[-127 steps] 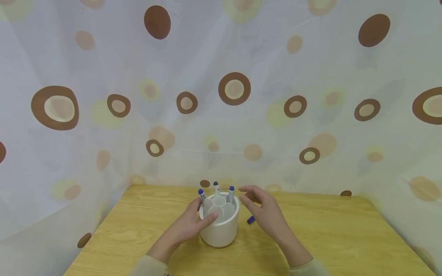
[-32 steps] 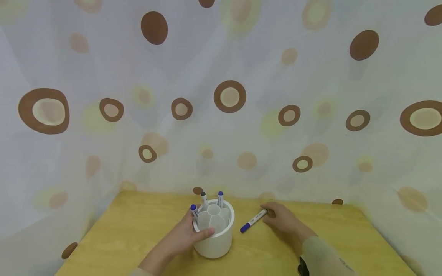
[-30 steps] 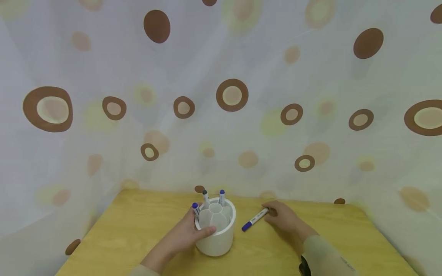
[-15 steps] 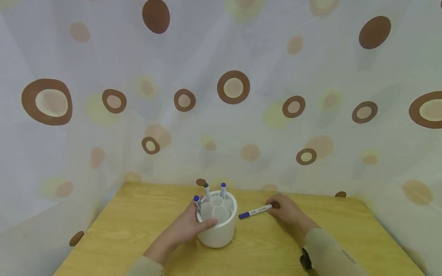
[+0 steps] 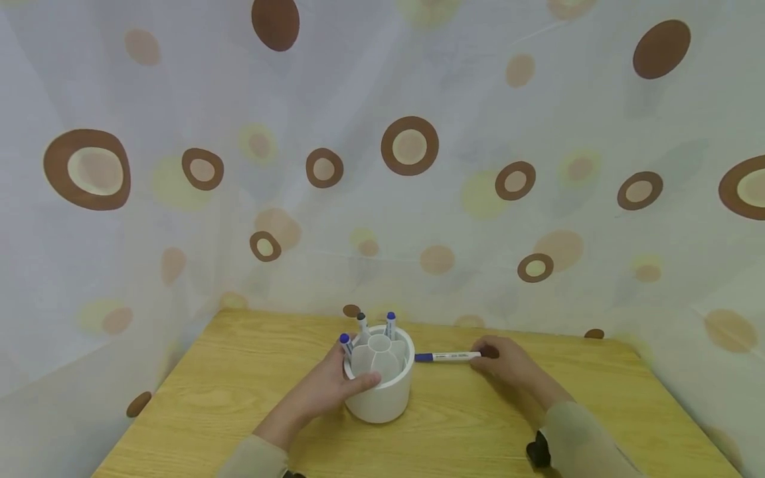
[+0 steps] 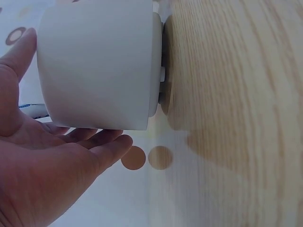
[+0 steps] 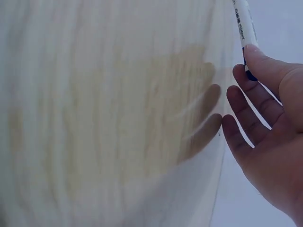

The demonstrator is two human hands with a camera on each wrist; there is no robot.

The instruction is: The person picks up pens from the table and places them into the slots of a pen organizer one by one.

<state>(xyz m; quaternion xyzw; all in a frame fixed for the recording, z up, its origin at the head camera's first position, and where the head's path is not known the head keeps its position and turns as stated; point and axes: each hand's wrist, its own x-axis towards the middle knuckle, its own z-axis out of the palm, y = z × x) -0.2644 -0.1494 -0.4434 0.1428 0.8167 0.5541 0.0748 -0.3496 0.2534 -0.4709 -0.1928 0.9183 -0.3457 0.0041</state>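
A round white pen holder (image 5: 379,401) with petal-shaped compartments stands on the table. My left hand (image 5: 323,388) grips it from the left, thumb over the near rim and fingers round the far side; the left wrist view shows its smooth wall (image 6: 97,66). Two blue-capped markers (image 5: 391,325) and a black-capped marker (image 5: 362,323) stand in its back and left compartments. To the right, my right hand (image 5: 505,362) pinches the end of another blue-capped marker (image 5: 451,357) between thumb and fingers. This marker points left, its cap right at the holder's side.
The wooden table (image 5: 466,431) reaches back to a patterned curtain (image 5: 466,219) with brown and beige spots, which also hangs along both sides. A dark wrist strap piece (image 5: 539,450) shows at the right sleeve (image 5: 586,438).
The right hand, away from the marker at first, now holds its end. The marker has swung from slanted to nearly level in view, its cap closer to the holder. The left hand keeps its grip.
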